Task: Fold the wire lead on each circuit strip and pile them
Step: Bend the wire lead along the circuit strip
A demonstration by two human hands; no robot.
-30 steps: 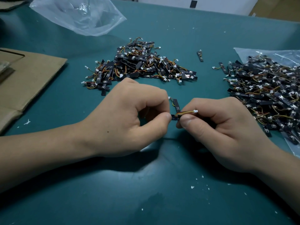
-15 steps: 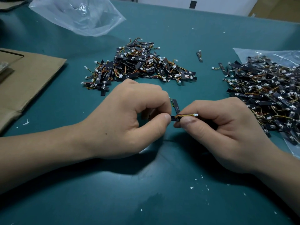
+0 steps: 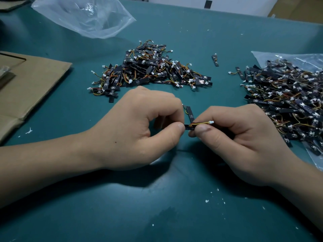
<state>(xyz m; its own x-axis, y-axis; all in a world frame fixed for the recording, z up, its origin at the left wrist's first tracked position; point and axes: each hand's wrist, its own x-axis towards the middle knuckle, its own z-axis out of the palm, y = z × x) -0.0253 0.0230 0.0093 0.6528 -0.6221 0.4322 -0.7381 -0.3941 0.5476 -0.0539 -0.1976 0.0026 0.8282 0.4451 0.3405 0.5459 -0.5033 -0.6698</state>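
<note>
A small black circuit strip (image 3: 188, 127) is pinched between both hands at the middle of the green table. My left hand (image 3: 139, 130) grips its left end with thumb and curled fingers. My right hand (image 3: 236, 142) pinches its right part, with the yellow and red wire lead (image 3: 201, 123) and white connector lying along my forefinger. A second black strip (image 3: 190, 113) pokes up behind my left fingers. A pile of strips (image 3: 148, 70) lies behind my hands. A larger heap of strips (image 3: 286, 98) lies to the right on a clear bag.
A crumpled clear plastic bag (image 3: 83, 14) lies at the back left. Flattened cardboard (image 3: 29, 88) covers the left edge. Two loose strips (image 3: 215, 59) (image 3: 238, 72) lie between the piles. White crumbs dot the green table (image 3: 157, 206) near me.
Both hands have stayed in place. The wire lead has sunk a little lower along my right forefinger, closer to the strip.
</note>
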